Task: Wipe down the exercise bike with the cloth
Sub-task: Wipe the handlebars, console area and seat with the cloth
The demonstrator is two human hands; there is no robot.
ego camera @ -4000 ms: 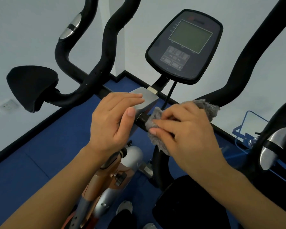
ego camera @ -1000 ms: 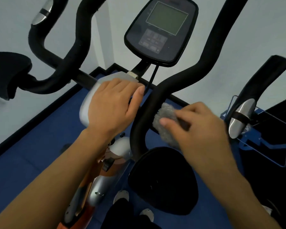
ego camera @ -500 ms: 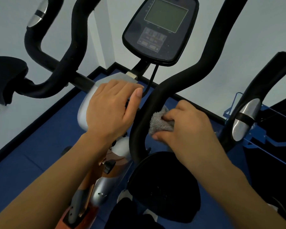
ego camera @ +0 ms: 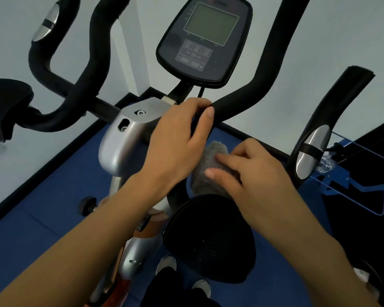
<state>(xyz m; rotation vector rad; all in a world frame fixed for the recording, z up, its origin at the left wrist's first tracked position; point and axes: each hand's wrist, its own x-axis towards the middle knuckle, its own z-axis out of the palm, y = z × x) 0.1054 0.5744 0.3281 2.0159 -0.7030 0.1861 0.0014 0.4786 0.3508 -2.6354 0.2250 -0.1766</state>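
While the left hand (ego camera: 175, 140) curls its grip around the black foam handlebar (ego camera: 237, 103) just right of the silver stem clamp (ego camera: 129, 134), thumb tip pressed on the foam, the right hand (ego camera: 253, 171) presses a grey fluffy cloth (ego camera: 208, 165) against the lower curve of that same bar. The right grip is narrow: fingers lie flat over the cloth and pinch it to the bar, just above the black elbow pad (ego camera: 208, 238). The cloth sits between the two hands, touching the left hand's edge. Above them the console (ego camera: 204, 38) tilts toward the camera, its screen blank. A second elbow pad (ego camera: 7, 105) shows at the left edge of the view. Below lies blue floor (ego camera: 42, 207), with a blue metal frame (ego camera: 364, 187) at the right edge.
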